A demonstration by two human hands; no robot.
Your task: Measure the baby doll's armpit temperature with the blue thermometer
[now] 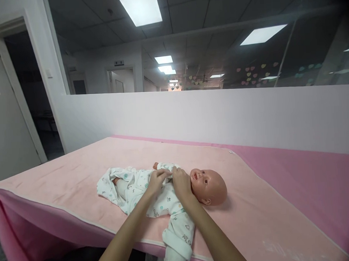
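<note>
A baby doll (209, 185) lies on its back across the pink table, its bald head to the right and its legs to the left. It wears a white patterned baby gown (166, 201), spread loosely at the legs, with a folded cuff at the near sleeve. My left hand (158, 179) is bent over the gown's chest, fingers pinched on the cloth. Close beside it, my right hand (180, 180) grips the gown near the neck, next to the doll's chin. The fingertips partly hide the spot they hold.
Beneath the doll is a peach-pink pad (77, 170) over a darker pink cover (299, 166), which hangs over the table's near left edge. Behind stands a white half wall (191, 114) with a window above it. An open doorway (33, 91) is at the left.
</note>
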